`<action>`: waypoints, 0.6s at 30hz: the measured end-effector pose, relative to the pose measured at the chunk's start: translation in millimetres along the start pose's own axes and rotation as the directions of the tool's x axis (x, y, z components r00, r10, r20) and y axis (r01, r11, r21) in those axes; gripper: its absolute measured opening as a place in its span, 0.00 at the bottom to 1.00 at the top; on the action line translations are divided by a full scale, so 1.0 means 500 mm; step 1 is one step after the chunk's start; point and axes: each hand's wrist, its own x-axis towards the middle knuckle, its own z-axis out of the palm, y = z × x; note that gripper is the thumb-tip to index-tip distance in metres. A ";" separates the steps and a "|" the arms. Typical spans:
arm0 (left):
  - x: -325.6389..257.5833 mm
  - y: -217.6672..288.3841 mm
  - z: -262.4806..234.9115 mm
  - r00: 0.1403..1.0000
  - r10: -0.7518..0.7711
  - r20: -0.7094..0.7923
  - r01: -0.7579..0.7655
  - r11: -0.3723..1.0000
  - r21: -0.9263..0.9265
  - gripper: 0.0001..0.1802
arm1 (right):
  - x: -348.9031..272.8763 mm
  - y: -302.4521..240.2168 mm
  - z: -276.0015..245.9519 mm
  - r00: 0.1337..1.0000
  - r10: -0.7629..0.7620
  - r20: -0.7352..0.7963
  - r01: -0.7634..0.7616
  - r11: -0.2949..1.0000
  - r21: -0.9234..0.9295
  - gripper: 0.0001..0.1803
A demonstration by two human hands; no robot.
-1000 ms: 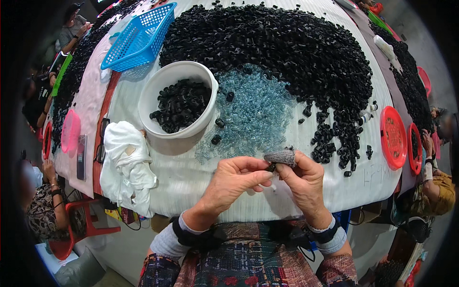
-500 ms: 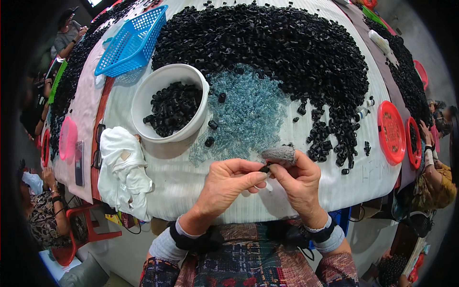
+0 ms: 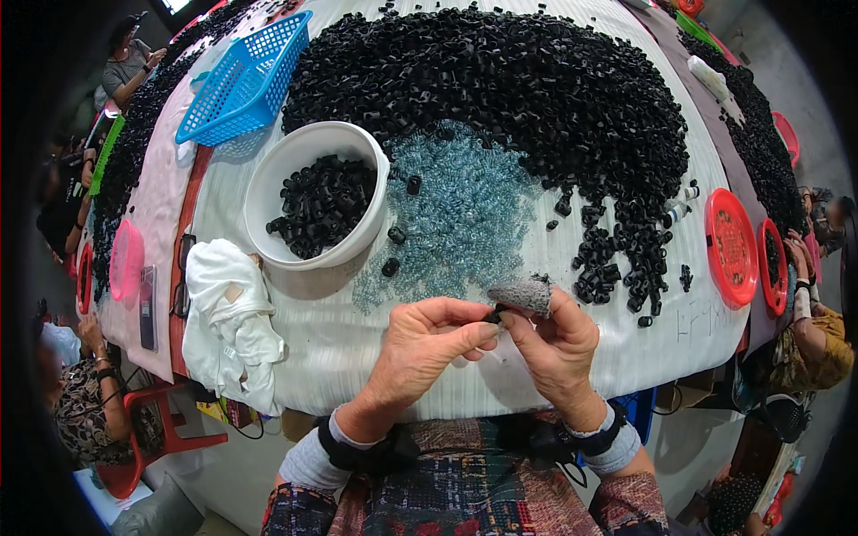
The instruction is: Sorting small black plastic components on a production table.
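Observation:
Thumb and fingers of my left hand [image 3: 429, 344] are closed on a small black plastic piece [image 3: 494, 314]. My right hand [image 3: 556, 348] pinches at the same piece from the other side, its index finger wrapped in a grey knit cover [image 3: 521, 294]. Just beyond my hands spreads a pile of small, shiny bluish pieces [image 3: 456, 214] that look like tiny coil springs. Behind it and to its right lies a big heap of black plastic pieces [image 3: 500, 71]. To the left, a white bucket [image 3: 254, 210] holds more of these black pieces.
A white cloth [image 3: 228, 313] lies at the table's left front, with a blue basket [image 3: 246, 80] farther back. A red tray [image 3: 731, 246] sits at the right edge. Other people work at tables on both sides. A red plastic chair [image 3: 152, 429] stands at lower left.
The grey-covered finger of my right hand has shifted slightly over the black piece. Both hands stay together in about the same spot.

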 end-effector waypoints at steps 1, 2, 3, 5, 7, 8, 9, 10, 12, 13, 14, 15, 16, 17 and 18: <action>0.000 0.001 0.000 1.000 0.000 0.000 0.000 1.000 0.000 0.13 | 0.000 0.004 -0.001 1.000 0.000 0.000 0.000 1.000 0.000 0.13; -0.001 0.002 0.000 1.000 0.001 -0.002 -0.001 1.000 0.012 0.13 | 0.000 0.007 -0.002 1.000 -0.029 -0.006 0.029 0.998 -0.064 0.13; -0.001 0.002 0.001 1.000 0.001 -0.005 -0.001 1.000 0.024 0.13 | 0.000 0.009 -0.003 0.998 -0.058 -0.009 0.057 0.990 -0.127 0.13; 0.000 -0.003 -0.004 1.000 0.005 -0.008 -0.005 0.999 0.034 0.13 | 0.007 0.006 0.003 0.994 -0.109 -0.007 0.107 0.983 -0.152 0.12; 0.000 -0.006 -0.005 1.000 0.009 -0.010 -0.009 0.999 0.044 0.13 | 0.009 0.006 0.004 0.987 -0.160 -0.004 0.157 0.972 -0.177 0.12; 0.000 -0.006 -0.004 1.000 0.013 -0.016 -0.012 0.999 0.038 0.13 | 0.008 0.009 0.004 0.987 -0.159 -0.004 0.155 0.968 -0.198 0.11; 0.001 -0.007 -0.002 1.000 0.016 -0.021 -0.016 0.999 0.032 0.13 | 0.007 0.011 0.003 0.988 -0.157 -0.004 0.153 0.963 -0.220 0.11; 0.000 -0.008 -0.002 1.000 0.016 -0.022 -0.016 0.999 0.032 0.13 | 0.006 0.010 0.004 0.988 -0.157 -0.003 0.153 0.964 -0.219 0.11; 0.001 -0.011 -0.002 0.999 0.022 -0.039 -0.020 0.999 0.041 0.12 | 0.003 0.005 0.006 0.992 -0.123 0.002 0.120 0.960 -0.251 0.10; 0.001 -0.013 -0.003 0.999 0.021 -0.040 -0.019 0.999 0.041 0.12 | 0.001 0.003 0.008 0.992 -0.122 0.003 0.119 0.961 -0.251 0.10; 0.001 -0.015 -0.003 0.999 0.015 -0.052 -0.013 0.999 0.048 0.12 | 0.000 0.002 0.010 0.993 -0.119 -0.002 0.114 0.955 -0.273 0.10; 0.001 -0.016 -0.003 0.998 0.009 -0.063 -0.006 0.999 0.054 0.12 | -0.001 0.002 0.011 0.993 -0.116 -0.006 0.109 0.949 -0.295 0.10; 0.001 -0.017 -0.002 0.998 0.008 -0.063 -0.005 0.999 0.054 0.12 | -0.002 0.003 0.011 0.993 -0.115 -0.006 0.108 0.949 -0.296 0.10; 0.001 -0.018 -0.002 0.998 0.005 -0.070 -0.001 0.998 0.063 0.12 | -0.003 0.005 0.011 0.993 -0.116 -0.003 0.110 0.945 -0.309 0.10; 0.001 -0.019 -0.001 0.997 0.002 -0.078 0.003 0.997 0.073 0.12 | -0.003 0.006 0.011 0.993 -0.118 0.000 0.112 0.940 -0.321 0.10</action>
